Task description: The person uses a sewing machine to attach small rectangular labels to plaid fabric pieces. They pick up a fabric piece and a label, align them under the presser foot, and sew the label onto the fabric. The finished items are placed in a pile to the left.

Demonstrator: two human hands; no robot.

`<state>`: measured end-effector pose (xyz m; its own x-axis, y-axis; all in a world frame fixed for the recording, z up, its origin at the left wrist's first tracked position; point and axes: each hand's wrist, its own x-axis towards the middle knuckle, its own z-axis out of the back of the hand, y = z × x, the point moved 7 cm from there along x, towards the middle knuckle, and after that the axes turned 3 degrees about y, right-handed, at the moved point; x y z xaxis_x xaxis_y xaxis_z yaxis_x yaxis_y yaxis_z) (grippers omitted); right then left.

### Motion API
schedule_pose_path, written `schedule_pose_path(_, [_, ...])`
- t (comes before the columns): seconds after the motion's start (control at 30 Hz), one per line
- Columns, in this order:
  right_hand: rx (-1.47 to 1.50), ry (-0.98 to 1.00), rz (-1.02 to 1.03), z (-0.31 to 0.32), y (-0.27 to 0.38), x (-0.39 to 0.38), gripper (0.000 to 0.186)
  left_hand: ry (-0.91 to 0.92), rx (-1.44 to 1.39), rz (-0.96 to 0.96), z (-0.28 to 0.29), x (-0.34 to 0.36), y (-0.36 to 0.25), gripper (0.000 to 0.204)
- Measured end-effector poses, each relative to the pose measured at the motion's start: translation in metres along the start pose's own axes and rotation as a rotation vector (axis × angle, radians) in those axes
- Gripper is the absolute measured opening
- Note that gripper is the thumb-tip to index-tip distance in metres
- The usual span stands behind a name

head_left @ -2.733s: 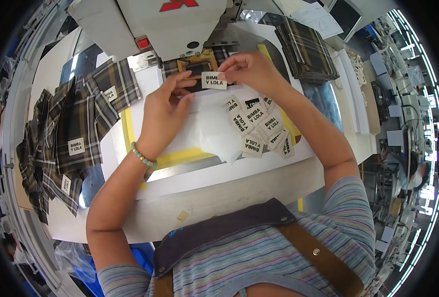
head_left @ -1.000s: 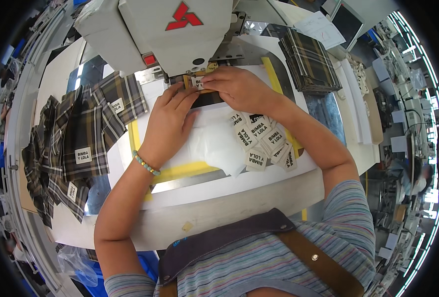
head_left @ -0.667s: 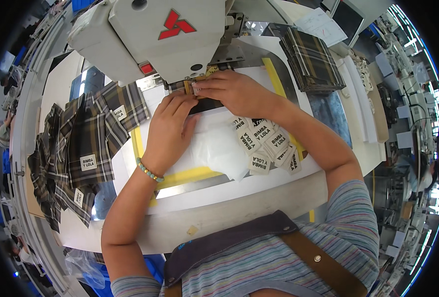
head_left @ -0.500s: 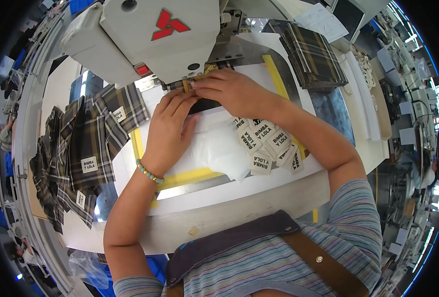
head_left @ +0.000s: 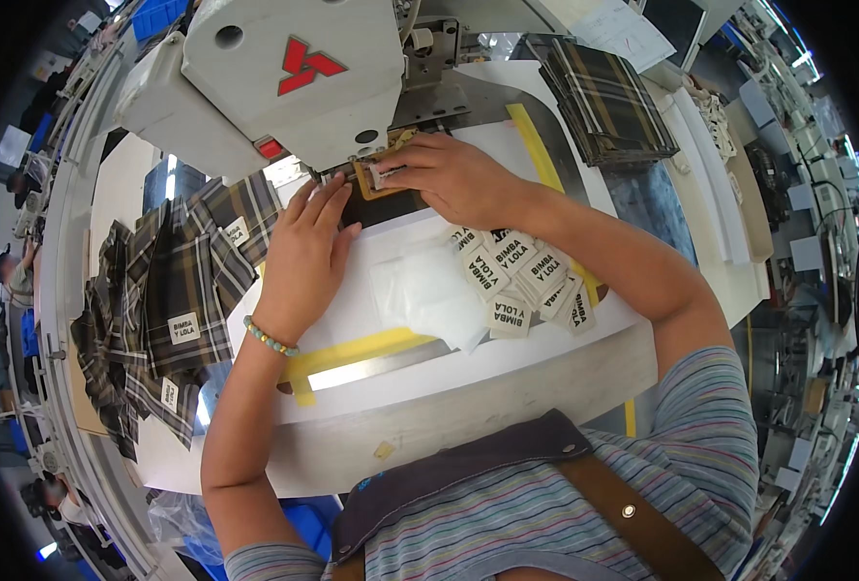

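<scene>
Under the white machine head (head_left: 241, 92) sits a small gold frame (head_left: 369, 191) on dark fabric (head_left: 381, 211). Beside the frame, at its left, my left hand (head_left: 301, 266) rests open, fingers extended near the machine's foot. Fingers of my right hand (head_left: 468, 186) are closed on a white label (head_left: 383, 172) inside the frame, partly hidden by them. A loose pile of printed white labels (head_left: 536, 266) lies below my right wrist, beside a white translucent sheet (head_left: 420, 295).
Plaid fabric pieces (head_left: 149, 281) with white labels lie heaped at the left. A stack of plaid panels (head_left: 608, 97) is at the back right, near papers (head_left: 618, 39). Yellow tape (head_left: 536, 145) borders the work board. Other workstations and people line both edges.
The label held up earlier is now down inside the gold frame under my right fingers. My left hand has shifted slightly left from the frame. The whole view has shifted a little.
</scene>
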<state>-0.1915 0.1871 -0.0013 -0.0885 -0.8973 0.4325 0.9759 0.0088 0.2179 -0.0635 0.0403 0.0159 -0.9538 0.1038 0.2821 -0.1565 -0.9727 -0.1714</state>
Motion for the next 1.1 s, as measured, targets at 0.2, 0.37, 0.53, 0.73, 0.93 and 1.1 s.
schedule_pose_path(0.2, [0.078,-0.038,0.004,0.002,-0.006,-0.003,0.041,0.095,0.043,-0.004,-0.004,0.000,0.001,0.049])
schedule_pose_path(0.37, [0.098,-0.046,0.005,0.003,-0.005,-0.002,0.040,0.115,0.069,0.001,0.000,-0.002,-0.001,0.049])
schedule_pose_path(0.53, [0.118,-0.027,0.004,0.002,-0.007,-0.001,0.037,0.108,0.069,-0.006,0.004,-0.003,-0.003,0.049])
schedule_pose_path(0.73, [0.055,-0.014,0.020,0.002,-0.004,-0.005,0.037,0.125,0.065,-0.031,0.005,-0.001,-0.006,0.049])
schedule_pose_path(0.93, [0.059,0.011,0.015,-0.002,-0.006,-0.004,0.037,0.107,0.075,-0.035,0.005,-0.001,-0.004,0.048])
schedule_pose_path(1.1, [0.062,0.003,0.005,-0.002,-0.010,-0.003,0.037,0.104,0.113,-0.047,0.003,0.002,-0.001,0.051])
